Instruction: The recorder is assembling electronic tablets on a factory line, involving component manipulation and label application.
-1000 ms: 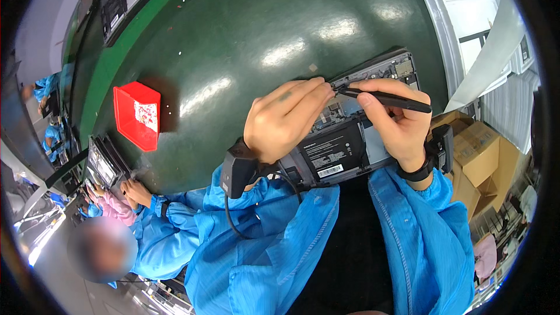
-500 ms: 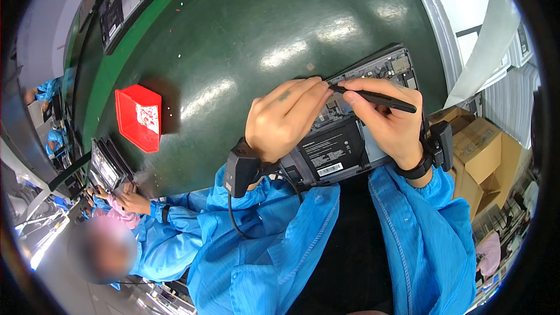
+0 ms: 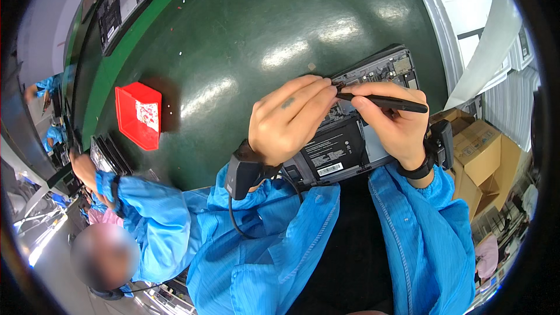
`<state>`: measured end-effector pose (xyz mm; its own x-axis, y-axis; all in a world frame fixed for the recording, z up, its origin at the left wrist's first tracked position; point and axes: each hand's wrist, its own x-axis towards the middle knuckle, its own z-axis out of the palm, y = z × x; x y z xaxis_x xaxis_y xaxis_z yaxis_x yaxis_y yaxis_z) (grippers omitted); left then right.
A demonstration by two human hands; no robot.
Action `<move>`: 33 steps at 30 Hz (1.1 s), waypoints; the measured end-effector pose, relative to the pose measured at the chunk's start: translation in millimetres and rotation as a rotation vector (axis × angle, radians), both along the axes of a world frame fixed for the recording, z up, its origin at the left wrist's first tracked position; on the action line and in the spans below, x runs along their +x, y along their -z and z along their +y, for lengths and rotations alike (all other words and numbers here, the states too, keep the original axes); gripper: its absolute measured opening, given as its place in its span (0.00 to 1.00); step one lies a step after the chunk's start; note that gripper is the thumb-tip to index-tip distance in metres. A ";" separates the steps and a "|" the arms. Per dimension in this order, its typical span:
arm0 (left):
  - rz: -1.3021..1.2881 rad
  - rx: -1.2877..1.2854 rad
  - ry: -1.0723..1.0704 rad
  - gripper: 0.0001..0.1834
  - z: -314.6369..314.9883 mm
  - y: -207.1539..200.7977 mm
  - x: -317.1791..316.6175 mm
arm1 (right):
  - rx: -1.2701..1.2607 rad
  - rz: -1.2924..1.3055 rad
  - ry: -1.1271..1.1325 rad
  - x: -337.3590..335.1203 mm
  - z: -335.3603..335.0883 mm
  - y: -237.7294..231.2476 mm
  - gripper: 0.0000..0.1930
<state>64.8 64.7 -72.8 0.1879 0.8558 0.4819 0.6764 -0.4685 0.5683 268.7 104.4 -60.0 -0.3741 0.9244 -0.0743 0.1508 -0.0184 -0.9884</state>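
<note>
I see cardboard boxes [image 3: 477, 140] right of a dark green tabletop [image 3: 233, 29], a red bin [image 3: 128, 118] on its left. An opened laptop [image 3: 335, 150] lies nearest; the right hand [image 3: 401, 128] grips a black tool [image 3: 402, 104] over it. Whether the left hand [image 3: 289, 118] holds anything, I can't tell.

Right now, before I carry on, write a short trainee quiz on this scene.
1. Which hand holds the black tool?
2. True or false: the bin is red.
3. Where are the cardboard cartons? A) left of the bin; B) right of the opened device; C) inside the bin.

Key: 1. The right hand. 2. True. 3. B.
</note>
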 end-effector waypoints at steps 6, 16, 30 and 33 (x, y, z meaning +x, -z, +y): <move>0.315 -0.042 -0.413 0.07 -40.8 -37.0 -56.8 | -0.108 0.088 0.121 -6.0 0.2 -3.7 0.09; 0.443 -0.092 -1.219 0.09 -115.3 -38.4 -174.2 | -0.043 -0.010 0.133 0.0 -0.1 2.6 0.08; 0.042 -0.128 -0.133 0.14 -5.8 -2.6 -0.4 | -0.085 -0.081 0.133 0.0 0.1 -1.5 0.08; 0.022 -0.120 -0.102 0.13 -1.6 3.5 3.1 | -0.095 -0.090 0.134 1.8 0.0 -0.8 0.08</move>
<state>68.0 63.1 -76.2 0.1069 0.9222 0.3717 0.7300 -0.3266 0.6003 270.5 104.4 -59.3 -0.2363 0.9526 -0.1915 0.2284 -0.1371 -0.9639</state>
